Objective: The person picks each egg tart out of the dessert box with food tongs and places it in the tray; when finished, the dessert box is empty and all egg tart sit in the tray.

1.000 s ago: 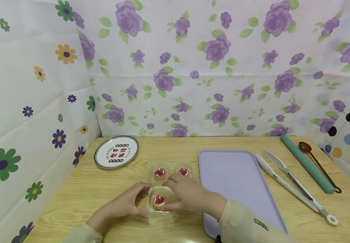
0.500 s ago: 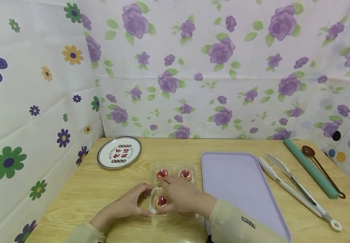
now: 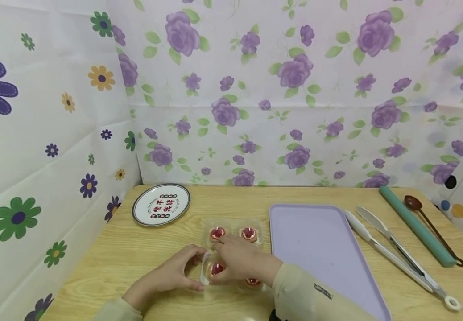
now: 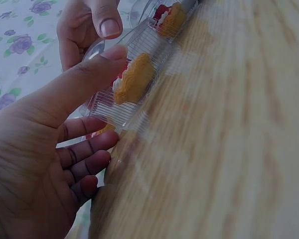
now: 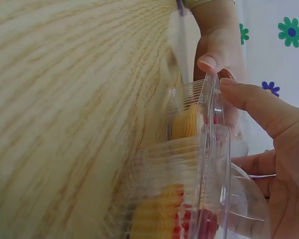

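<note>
Several clear plastic boxes, each with a small red-topped cream tart, stand in a two-by-two group. My left hand (image 3: 175,269) curves round the left side of the front-left box (image 3: 204,273), thumb near, fingers behind. My right hand (image 3: 241,258) reaches over the same box from the right, its thumb and fingers holding the lid. Its tart (image 4: 137,79) shows through the ribbed wall in the left wrist view. In the right wrist view, my right thumb sits at the lid rim (image 5: 214,94). The front-right tart (image 3: 253,281) is partly hidden under my right hand.
Behind are two boxed tarts, a left tart (image 3: 217,234) and a right tart (image 3: 249,234). A lilac tray (image 3: 312,232) lies to the right, then tongs (image 3: 400,254), a green roll (image 3: 416,225) and a brown spoon (image 3: 413,203). A printed plate (image 3: 161,205) lies back left.
My right hand has shifted left over the front-left box, uncovering the back-right tart and more of the front-right one. My left hand keeps its place at the box. The head view has shifted slightly.
</note>
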A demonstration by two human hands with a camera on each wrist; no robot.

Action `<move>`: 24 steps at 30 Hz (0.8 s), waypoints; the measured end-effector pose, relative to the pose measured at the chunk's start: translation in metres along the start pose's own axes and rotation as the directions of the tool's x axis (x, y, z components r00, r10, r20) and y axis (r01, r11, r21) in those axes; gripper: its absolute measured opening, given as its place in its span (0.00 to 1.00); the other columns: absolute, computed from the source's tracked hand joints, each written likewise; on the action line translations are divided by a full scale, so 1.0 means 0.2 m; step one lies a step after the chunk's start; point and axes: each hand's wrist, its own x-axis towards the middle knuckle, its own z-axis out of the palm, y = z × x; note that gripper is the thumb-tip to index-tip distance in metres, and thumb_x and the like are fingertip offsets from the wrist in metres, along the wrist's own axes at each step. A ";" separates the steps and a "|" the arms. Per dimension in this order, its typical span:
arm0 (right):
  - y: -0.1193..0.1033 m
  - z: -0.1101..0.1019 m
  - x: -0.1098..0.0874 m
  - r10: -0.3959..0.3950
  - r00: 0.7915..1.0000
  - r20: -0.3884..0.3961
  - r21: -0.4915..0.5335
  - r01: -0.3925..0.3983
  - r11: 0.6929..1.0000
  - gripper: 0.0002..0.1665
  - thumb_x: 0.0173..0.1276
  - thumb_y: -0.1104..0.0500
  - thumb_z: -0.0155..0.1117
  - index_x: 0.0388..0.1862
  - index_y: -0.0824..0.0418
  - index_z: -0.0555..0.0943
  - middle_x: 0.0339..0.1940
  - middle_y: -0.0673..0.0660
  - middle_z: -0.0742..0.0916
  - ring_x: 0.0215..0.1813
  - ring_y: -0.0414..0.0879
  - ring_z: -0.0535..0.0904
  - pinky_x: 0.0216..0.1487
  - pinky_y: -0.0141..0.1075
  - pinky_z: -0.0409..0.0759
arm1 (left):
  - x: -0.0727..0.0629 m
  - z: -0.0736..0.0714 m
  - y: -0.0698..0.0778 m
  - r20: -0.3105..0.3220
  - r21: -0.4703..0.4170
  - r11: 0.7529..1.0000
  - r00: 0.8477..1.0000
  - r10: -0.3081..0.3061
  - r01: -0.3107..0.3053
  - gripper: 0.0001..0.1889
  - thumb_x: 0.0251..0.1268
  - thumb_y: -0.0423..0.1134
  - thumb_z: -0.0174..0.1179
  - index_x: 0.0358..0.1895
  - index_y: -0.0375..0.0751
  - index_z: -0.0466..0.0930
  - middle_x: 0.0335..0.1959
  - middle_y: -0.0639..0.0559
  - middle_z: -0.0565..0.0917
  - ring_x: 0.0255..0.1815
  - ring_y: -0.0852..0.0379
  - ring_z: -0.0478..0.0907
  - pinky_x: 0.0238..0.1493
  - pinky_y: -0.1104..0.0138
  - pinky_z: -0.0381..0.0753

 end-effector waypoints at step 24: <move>0.01 0.00 0.00 -0.004 0.999 -0.033 0.002 0.004 1.000 0.46 0.51 0.28 0.66 0.60 0.57 0.77 0.58 0.51 0.82 0.60 0.47 0.74 0.67 0.41 0.71 | 0.00 0.00 0.01 -0.011 0.017 1.000 1.000 0.014 -0.013 0.37 0.47 0.55 0.72 0.61 0.46 0.70 0.48 0.56 0.74 0.48 0.58 0.71 0.53 0.69 0.74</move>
